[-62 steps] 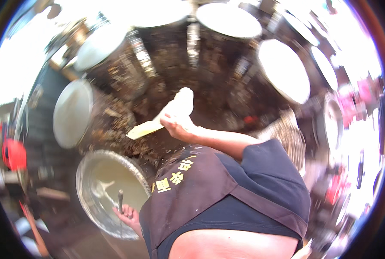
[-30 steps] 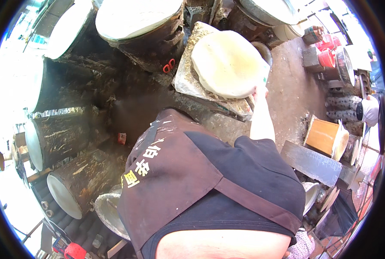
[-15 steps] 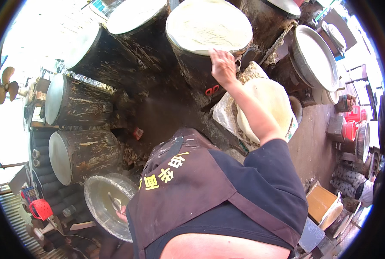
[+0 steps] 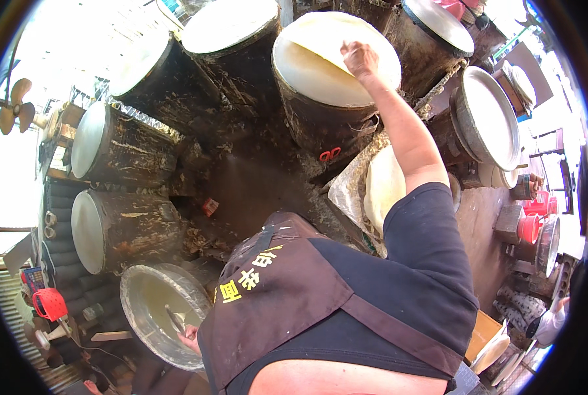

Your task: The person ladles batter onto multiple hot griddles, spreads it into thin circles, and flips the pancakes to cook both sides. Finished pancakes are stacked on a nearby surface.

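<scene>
Over the round griddle (image 4: 320, 89) on a drum stove at the far middle, my right hand (image 4: 362, 60) is closed, fingers pinched on a thin pancake sheet (image 4: 330, 39). The sheet's near edge is lifted, baring the pale griddle surface below it. At the lower left, my left hand (image 4: 189, 338) grips a metal scoop or ladle (image 4: 175, 319) over a wide metal basin (image 4: 131, 313) of pale batter; my apron partly hides that hand. Under my right forearm lies a pale round stack of sheets (image 4: 383, 187) on clear plastic.
More drum stoves with pale round tops (image 4: 88, 232) curve around the left and back. A metal tray (image 4: 488, 118) stands on a drum at right. Red-handled scissors (image 4: 329, 155) hang at the middle stove. Fan (image 4: 16, 113) at far left; red basket (image 4: 50, 303) at lower left.
My right hand has gone from the griddle's near rim to above its surface, raising the sheet's near edge. My left hand stays at the basin with the scoop. The view has shifted slightly.
</scene>
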The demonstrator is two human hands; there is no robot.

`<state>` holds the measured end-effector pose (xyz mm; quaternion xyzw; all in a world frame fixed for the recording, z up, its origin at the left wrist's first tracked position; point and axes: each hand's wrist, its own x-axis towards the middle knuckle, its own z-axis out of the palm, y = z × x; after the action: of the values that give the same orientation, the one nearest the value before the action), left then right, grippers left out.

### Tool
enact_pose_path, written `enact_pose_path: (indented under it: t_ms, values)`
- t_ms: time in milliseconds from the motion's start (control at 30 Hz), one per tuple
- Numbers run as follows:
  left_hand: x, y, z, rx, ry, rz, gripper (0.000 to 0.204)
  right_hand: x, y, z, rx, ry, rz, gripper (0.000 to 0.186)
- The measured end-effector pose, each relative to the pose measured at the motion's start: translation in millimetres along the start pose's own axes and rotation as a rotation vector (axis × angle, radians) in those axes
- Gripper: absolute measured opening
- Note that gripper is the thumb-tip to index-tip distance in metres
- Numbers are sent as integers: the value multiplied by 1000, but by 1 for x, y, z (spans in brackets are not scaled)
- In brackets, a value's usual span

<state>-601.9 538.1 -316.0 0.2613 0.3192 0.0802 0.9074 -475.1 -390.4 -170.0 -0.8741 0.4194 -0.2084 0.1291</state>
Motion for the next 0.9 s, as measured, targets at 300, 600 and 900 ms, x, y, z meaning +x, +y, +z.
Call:
enact_pose_path:
  t_ms: [300, 600, 900]
  values:
    - [-2, -2, 20, -83, 44, -292, 48, 31, 33, -63, 219, 293, -8, 11]
    - [47, 10, 30, 332, 15, -234, 47, -7, 144, -142, 609, 779, 202, 6]
    - [66, -13, 92, 445, 32, -240, 46, -284, 243, -133, 1354, 1105, 670, 19]
